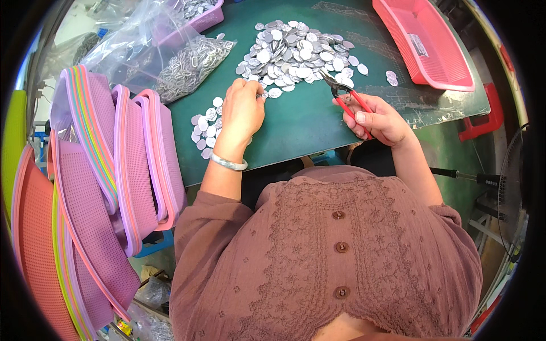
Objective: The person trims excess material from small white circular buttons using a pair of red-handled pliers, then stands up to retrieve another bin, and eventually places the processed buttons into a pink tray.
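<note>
My right hand (382,120) is closed round the red handles of a pair of pliers (340,88). Their dark jaws point up and left, at the lower right edge of a heap of silver oval metal tags (291,52). At the heap's lower left, my left hand (243,109) reaches down with its fingers curled together by a few tags. Its fingertips are partly hidden, so whatever they pinch cannot be made out. Beside my left wrist lies a smaller scatter of the same tags (203,135).
A clear plastic bag (128,62) of small metal clips (190,65) lies at the table's (301,128) far left, near a purple basket (206,20). Stacked purple and pink baskets (91,221) crowd the left side. A pink basket (441,51) sits at the right edge, past one stray tag (392,78).
</note>
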### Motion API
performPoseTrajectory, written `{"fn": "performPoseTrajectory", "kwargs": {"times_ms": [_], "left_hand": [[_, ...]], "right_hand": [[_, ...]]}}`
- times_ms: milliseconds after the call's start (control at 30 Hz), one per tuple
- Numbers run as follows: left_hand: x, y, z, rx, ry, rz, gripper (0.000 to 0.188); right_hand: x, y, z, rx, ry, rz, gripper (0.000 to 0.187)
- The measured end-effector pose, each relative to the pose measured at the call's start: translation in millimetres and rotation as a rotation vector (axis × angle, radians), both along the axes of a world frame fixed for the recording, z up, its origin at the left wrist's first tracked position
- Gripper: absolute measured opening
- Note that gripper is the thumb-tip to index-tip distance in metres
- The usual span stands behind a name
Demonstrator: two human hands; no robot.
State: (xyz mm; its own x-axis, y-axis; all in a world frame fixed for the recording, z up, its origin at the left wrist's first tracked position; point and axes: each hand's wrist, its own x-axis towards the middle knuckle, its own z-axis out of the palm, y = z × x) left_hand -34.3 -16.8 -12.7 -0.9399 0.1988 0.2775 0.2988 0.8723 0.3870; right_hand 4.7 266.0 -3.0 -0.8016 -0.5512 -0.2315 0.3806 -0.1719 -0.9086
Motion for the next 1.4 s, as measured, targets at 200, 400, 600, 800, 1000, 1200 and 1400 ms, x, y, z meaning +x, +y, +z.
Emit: {"fn": "performPoseTrajectory", "kwargs": {"times_ms": [200, 400, 600, 800, 1000, 1200, 1400], "left_hand": [[3, 0, 2, 0.077, -0.107, -0.017, 0.018], [18, 9, 11, 0.105, -0.250, 0.040, 0.021], [19, 9, 6, 0.194, -0.168, 0.031, 0.016], [31, 20, 23, 1.339, -0.699, 0.007, 0.013], [39, 27, 30, 1.561, -0.770, -0.035, 0.032], [40, 28, 33, 1.701, -0.801, -0.098, 0.034], [41, 27, 34, 1.737, -0.804, -0.127, 0.035]], "right_hand": [[0, 0, -1, -0.027, 0.013, 0.012, 0.058], [0, -1, 0, -0.016, 0.016, 0.008, 0.057], [1, 0, 0, -0.054, 0.013, 0.006, 0.045], [1, 0, -1, -0.022, 0.014, 0.010, 0.052], [1, 1, -2, 0.016, 0.018, 0.005, 0.057], [1, 0, -2, 0.010, 0.013, 0.003, 0.051], [1, -1, 0, 0.025, 0.036, 0.009, 0.057]]}}
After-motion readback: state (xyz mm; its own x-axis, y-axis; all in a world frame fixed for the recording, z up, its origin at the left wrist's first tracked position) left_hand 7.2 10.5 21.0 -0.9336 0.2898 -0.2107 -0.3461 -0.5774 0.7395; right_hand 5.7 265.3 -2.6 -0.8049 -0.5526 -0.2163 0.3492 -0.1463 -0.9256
